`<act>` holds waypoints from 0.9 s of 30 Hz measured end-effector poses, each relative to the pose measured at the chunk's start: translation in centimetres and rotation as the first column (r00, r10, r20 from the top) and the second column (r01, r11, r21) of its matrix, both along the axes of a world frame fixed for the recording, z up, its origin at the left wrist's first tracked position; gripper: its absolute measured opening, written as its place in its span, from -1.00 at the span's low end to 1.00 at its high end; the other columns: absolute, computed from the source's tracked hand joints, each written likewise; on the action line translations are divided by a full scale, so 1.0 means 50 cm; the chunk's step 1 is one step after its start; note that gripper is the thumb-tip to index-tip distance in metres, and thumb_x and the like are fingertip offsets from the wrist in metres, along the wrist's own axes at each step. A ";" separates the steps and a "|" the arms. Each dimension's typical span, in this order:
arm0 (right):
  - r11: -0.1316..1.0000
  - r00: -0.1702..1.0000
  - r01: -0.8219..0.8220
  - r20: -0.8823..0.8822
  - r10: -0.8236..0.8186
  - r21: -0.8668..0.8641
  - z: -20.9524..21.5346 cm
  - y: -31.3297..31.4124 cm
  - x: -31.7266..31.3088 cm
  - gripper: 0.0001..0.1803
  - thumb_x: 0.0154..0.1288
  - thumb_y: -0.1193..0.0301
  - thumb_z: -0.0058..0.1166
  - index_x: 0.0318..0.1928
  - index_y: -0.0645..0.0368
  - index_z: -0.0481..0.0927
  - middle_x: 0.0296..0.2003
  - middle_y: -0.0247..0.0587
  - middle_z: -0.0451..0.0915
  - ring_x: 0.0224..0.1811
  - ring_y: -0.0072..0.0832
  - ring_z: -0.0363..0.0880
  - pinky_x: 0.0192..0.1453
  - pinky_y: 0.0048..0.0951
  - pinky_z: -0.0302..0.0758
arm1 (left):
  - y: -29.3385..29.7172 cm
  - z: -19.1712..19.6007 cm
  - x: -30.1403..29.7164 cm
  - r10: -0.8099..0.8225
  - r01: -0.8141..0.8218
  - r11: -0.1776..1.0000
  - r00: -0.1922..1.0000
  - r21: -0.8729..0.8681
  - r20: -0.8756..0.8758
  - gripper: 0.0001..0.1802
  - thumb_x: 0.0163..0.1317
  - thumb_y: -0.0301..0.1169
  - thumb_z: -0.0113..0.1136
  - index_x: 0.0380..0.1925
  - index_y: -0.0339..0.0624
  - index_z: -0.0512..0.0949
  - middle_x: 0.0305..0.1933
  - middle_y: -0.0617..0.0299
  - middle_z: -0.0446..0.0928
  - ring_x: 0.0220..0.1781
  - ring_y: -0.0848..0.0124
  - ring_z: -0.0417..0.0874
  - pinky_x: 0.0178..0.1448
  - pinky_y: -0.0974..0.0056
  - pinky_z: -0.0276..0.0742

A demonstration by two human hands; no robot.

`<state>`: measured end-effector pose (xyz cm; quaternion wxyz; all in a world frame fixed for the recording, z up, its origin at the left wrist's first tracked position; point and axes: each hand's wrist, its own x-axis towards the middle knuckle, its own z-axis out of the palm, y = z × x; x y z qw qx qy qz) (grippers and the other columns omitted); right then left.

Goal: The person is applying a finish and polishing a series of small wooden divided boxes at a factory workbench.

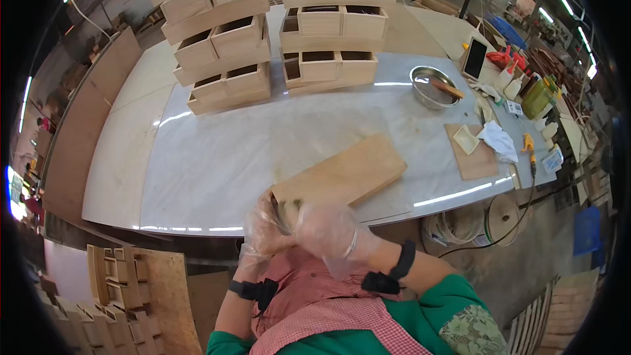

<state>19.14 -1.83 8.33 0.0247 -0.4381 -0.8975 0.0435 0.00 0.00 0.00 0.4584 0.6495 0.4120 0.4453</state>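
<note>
Head view: I'm watching a wooden box point(345, 174) lying near the front of the table point(210, 164).
Left hand point(264, 227) is gripping its near end; right hand point(332, 230) is showing blurred, its grip I cannot tell.

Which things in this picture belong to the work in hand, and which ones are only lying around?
Likely in the work:
long wooden piece, at the left hand
right hand, blurred, close to that piece

Probably just around, untouched:
white cloth
green container
dark-screened device
yellow tool
</note>
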 end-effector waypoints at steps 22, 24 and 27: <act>0.895 0.969 -0.010 0.225 -0.101 0.445 -0.128 0.150 0.158 -0.78 0.43 0.41 0.01 -0.05 0.28 0.59 -0.26 0.08 0.70 -0.22 -0.04 0.77 -0.21 -0.04 0.67 | -0.002 -0.006 0.008 -0.042 0.047 0.997 0.996 -0.056 0.075 0.10 -0.22 -0.30 0.76 0.35 -0.35 0.36 0.27 0.05 0.54 0.33 0.27 0.56 0.47 0.17 0.45; 0.778 0.916 0.223 0.146 -0.374 0.588 -0.132 0.193 0.261 -0.77 0.45 0.40 -0.01 -0.05 0.25 0.62 -0.26 0.03 0.70 -0.22 -0.04 0.76 -0.18 -0.03 0.65 | 0.000 -0.007 0.009 -0.040 0.043 0.998 0.997 -0.054 0.064 0.11 -0.23 -0.28 0.77 0.35 -0.36 0.36 0.27 0.07 0.55 0.33 0.28 0.56 0.48 0.17 0.44; 0.770 0.796 0.605 -0.160 -0.584 0.202 -0.113 0.171 0.368 -0.77 0.42 0.41 -0.01 -0.03 0.17 0.64 -0.24 -0.03 0.71 -0.22 -0.06 0.74 -0.17 0.00 0.63 | 0.004 0.007 0.002 -0.038 0.038 0.999 0.999 -0.017 -0.012 0.13 -0.24 -0.27 0.78 0.36 -0.38 0.35 0.27 0.07 0.54 0.33 0.28 0.55 0.49 0.18 0.43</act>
